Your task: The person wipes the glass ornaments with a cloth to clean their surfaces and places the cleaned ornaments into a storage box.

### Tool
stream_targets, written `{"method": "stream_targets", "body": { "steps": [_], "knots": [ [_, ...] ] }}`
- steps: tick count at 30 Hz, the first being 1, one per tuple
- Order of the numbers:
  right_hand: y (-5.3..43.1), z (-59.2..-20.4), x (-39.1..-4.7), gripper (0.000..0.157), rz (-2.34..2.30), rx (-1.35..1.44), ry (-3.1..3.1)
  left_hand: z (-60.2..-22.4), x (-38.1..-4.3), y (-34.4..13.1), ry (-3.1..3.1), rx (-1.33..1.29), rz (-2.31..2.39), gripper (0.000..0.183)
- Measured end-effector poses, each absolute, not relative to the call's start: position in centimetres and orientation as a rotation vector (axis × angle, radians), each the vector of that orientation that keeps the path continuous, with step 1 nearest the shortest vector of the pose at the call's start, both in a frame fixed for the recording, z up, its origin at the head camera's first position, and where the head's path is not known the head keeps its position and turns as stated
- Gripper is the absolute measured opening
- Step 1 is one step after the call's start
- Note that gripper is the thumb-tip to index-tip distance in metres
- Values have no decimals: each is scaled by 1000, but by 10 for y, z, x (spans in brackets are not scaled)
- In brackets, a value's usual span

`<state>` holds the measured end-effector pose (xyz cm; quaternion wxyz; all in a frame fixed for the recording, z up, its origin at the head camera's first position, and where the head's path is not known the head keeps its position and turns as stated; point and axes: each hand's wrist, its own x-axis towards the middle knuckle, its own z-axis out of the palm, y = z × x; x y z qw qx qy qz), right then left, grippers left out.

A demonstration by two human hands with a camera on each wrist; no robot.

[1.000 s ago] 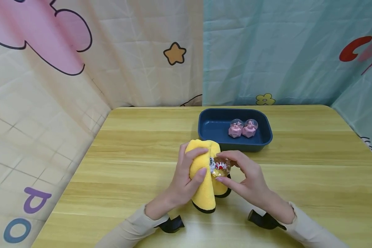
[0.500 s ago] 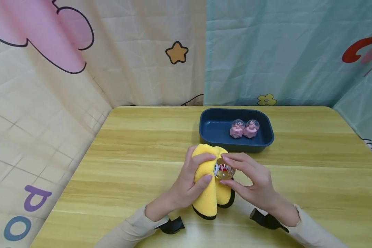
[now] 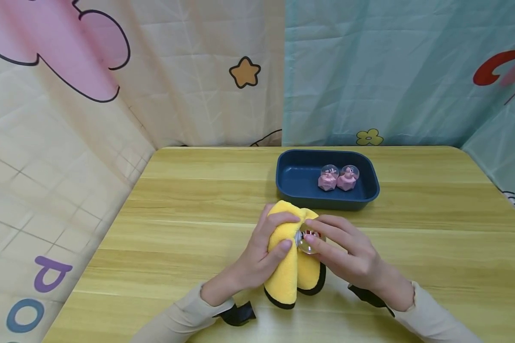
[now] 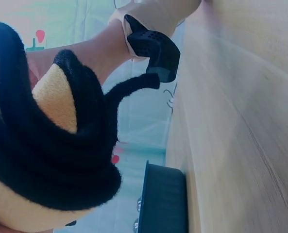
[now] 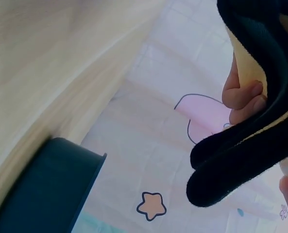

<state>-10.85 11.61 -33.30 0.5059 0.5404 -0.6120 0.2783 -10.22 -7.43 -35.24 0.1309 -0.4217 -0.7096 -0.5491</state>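
Note:
My left hand [image 3: 262,255] grips a folded yellow cloth [image 3: 282,281] with black edging, wrapped around the base of a small snow globe [image 3: 305,247]. The clear dome faces right, with a red and white figure inside. My right hand [image 3: 357,255] holds this dome between thumb and fingers, which partly cover it. In the left wrist view, the cloth's dark underside [image 4: 61,165] fills much of the left side. Fingertips of the left hand [image 5: 245,99] press the cloth's yellow face in the right wrist view, and its black folds hang beside them.
Behind the hands stands a dark blue tray [image 3: 292,186] on the wooden table [image 3: 189,200]. Two pink-based snow globes [image 3: 337,178] sit side by side in its right half. Printed curtains [image 3: 197,71] enclose the table's back and sides. Black straps [image 3: 238,314] hang at the wrists.
The cloth and globe have shifted slightly right and toward the person. My right fingers have moved across the dome and now cover more of it. The tray's globes stay put.

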Motion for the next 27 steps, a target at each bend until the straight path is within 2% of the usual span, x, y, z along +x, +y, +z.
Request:
{"method": "stream_targets", "body": {
  "steps": [6,17,27],
  "knots": [
    [116,-331,-108,12,633,1293,-1465,-352,-102,-74,-2069,-1215,-1618,33],
    [120,-340,-114,22,701,1308,-1527,-353,-103,-74,-2131,-1155,-1685,29],
    [119,-339,-115,24,797,1306,-1536,-354,-104,-74,-2111,-1187,-1611,31]
  ]
}}
